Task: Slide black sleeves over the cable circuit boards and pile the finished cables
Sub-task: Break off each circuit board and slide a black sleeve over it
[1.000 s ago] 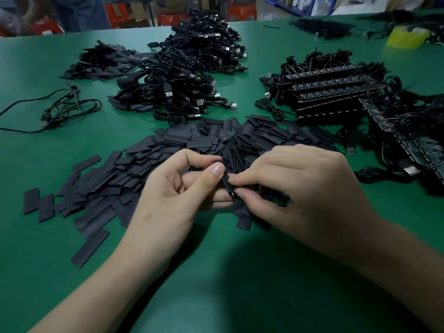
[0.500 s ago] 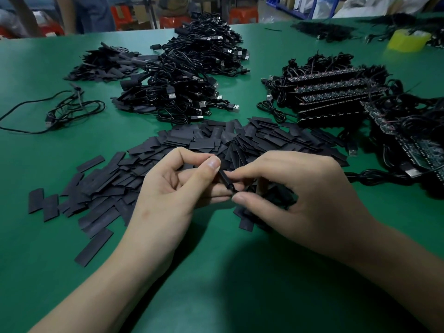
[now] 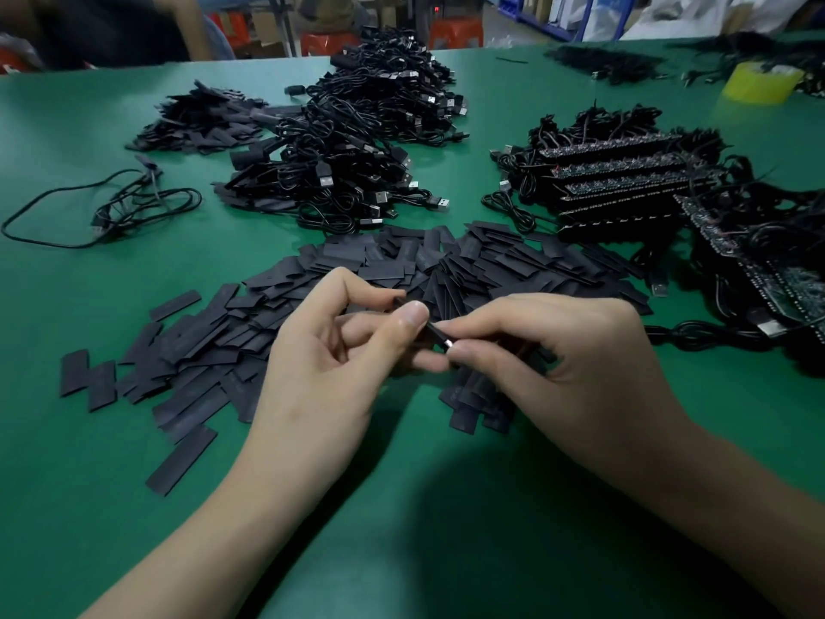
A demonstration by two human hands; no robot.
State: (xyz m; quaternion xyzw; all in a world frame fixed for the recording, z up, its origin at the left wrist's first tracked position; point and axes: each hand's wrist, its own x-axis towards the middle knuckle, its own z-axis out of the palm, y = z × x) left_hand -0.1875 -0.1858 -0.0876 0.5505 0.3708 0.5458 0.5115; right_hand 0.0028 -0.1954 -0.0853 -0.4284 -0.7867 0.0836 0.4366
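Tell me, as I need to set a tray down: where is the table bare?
Bare green table lies near-left, in front of the sleeves, and near-right, in front of the boards. A smaller gap sits between the cable pile and boards. The middle, around the left hand and right hand, is crowded.

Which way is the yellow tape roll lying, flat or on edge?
Flat: the yellow tape roll sits on the table, round face up.

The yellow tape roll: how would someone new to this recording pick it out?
On the green table, look past the stacked rows of dark circuit boards on the right. At the far right edge sits the yellow tape roll. Its neighbours are all black; it alone is yellow.
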